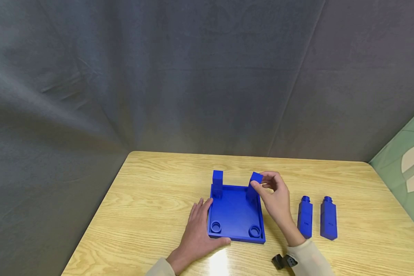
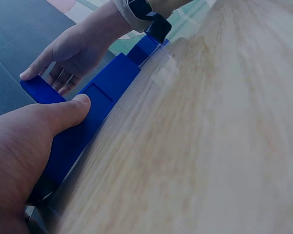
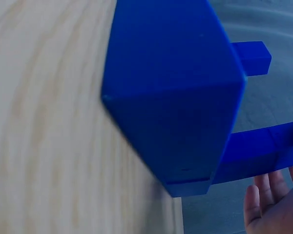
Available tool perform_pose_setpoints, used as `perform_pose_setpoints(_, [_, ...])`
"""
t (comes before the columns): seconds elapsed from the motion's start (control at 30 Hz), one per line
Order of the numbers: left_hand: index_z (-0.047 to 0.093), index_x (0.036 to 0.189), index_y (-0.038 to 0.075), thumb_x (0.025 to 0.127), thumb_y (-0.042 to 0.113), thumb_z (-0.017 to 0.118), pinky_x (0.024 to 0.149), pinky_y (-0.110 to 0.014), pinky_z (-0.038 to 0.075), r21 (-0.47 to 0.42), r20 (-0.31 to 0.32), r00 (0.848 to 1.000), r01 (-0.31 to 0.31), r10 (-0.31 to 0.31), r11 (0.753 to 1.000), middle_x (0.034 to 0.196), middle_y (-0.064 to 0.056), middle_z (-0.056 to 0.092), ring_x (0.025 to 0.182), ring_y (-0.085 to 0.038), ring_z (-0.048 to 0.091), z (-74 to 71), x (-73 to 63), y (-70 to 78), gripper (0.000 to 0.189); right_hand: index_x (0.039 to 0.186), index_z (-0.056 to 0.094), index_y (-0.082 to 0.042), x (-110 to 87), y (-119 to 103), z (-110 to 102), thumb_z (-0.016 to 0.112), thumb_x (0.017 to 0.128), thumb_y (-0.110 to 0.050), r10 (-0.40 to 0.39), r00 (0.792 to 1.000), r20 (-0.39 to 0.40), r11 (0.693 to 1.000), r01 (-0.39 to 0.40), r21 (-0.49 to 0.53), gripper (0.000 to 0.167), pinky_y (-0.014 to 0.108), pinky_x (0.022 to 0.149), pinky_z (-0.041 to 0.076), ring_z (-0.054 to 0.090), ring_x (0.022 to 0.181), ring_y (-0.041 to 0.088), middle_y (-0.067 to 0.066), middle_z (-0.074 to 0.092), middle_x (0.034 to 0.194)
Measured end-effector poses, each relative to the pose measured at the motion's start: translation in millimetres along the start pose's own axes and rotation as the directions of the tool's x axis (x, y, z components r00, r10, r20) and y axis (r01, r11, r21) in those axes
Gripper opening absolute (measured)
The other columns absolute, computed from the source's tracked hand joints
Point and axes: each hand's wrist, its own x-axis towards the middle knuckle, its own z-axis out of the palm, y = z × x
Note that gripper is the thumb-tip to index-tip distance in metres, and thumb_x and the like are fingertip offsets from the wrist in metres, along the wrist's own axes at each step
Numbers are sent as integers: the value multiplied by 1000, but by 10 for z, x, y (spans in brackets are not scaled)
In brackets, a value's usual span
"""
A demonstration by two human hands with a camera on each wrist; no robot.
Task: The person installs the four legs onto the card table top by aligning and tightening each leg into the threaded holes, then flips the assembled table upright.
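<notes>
A blue square tabletop (image 1: 235,214) with raised rims lies upside down, with a threaded ring in each near corner. One blue table leg (image 1: 217,184) stands at its far left corner. At the far right corner my right hand (image 1: 277,201) pinches another leg (image 1: 254,186) near the top, thumb in front and fingers behind; that leg leans slightly. My left hand (image 1: 199,232) braces the near left corner, fingers along the left side. In the left wrist view its thumb (image 2: 73,111) presses on the near wall. The tabletop (image 3: 171,48) looms close in the right wrist view.
Two more blue legs with threaded necks, a left one (image 1: 305,218) and a right one (image 1: 328,220), lie on the wooden table (image 1: 151,199) to the right of my right hand. A grey curtain (image 1: 207,76) hangs behind the table's far edge.
</notes>
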Motion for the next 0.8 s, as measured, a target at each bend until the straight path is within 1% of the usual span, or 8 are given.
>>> perform_pose_setpoints(0.07, [31, 174, 14, 74, 71, 93, 135, -68, 20, 1, 0, 1000, 1, -1, 1000, 178, -15, 36, 168, -45, 21, 0, 0, 1, 130, 131, 70, 4, -2, 7, -8, 79, 99, 0, -21, 999, 25, 1000, 21, 18, 34, 14, 89, 53, 65, 102, 5, -3, 69, 114])
perform_pose_setpoints(0.17, [31, 175, 14, 74, 71, 92, 135, -68, 20, 1, 1, 1000, 4, -4, 1000, 178, -15, 36, 168, -45, 21, 1, 0, 4, 131, 145, 65, 6, 9, 30, -34, 62, 109, 0, -60, 994, 94, 991, 48, 127, 36, 18, 99, 51, 65, 118, 7, -6, 72, 127])
perform_pose_setpoints(0.3, [31, 175, 15, 74, 71, 93, 135, -68, 20, 3, 1, 1000, 8, -8, 1000, 178, -15, 36, 168, -45, 21, 0, 2, 5, 131, 157, 50, 13, 35, 94, -69, 42, 116, -1, -112, 971, 213, 950, 41, 310, 45, 22, 112, 45, 64, 133, 9, -4, 73, 141])
perform_pose_setpoints(0.43, [31, 175, 15, 74, 70, 93, 135, -67, 20, 10, 3, 1000, 12, -12, 1000, 178, -15, 36, 168, -45, 21, -1, 5, 6, 131, 159, 47, 14, 47, 142, -92, 39, 116, -3, -144, 946, 292, 928, 26, 372, 46, 23, 115, 44, 66, 134, 13, 2, 76, 140])
perform_pose_setpoints(0.53, [30, 175, 15, 75, 69, 93, 135, -68, 20, 10, 6, 1000, 18, -18, 1000, 178, -15, 36, 168, -45, 21, -1, 8, 6, 130, 156, 49, 14, 48, 153, -96, 40, 116, -2, -148, 941, 305, 929, 26, 370, 45, 23, 114, 45, 68, 132, 14, 2, 77, 136])
perform_pose_setpoints(0.63, [30, 175, 15, 74, 69, 93, 135, -68, 20, 5, 7, 1000, 20, -20, 1000, 178, -15, 35, 168, -46, 21, 0, 9, 8, 130, 154, 52, 14, 46, 148, -93, 43, 115, -1, -131, 948, 290, 939, 24, 344, 43, 23, 111, 47, 67, 130, 12, -1, 78, 134])
perform_pose_setpoints(0.7, [31, 175, 15, 74, 69, 93, 135, -68, 20, 2, 6, 1000, 19, -19, 1000, 178, -15, 36, 168, -46, 21, 1, 10, 8, 130, 153, 54, 13, 42, 137, -89, 46, 115, -1, -109, 956, 274, 949, 18, 316, 42, 22, 108, 49, 65, 128, 10, -7, 75, 136])
perform_pose_setpoints(0.8, [31, 175, 15, 74, 70, 93, 135, -68, 20, -2, 6, 1000, 18, -18, 1000, 178, -15, 36, 168, -45, 21, 2, 11, 8, 131, 152, 56, 11, 34, 115, -85, 52, 113, 0, -72, 967, 245, 963, 4, 270, 41, 20, 102, 51, 63, 123, 8, -9, 71, 140])
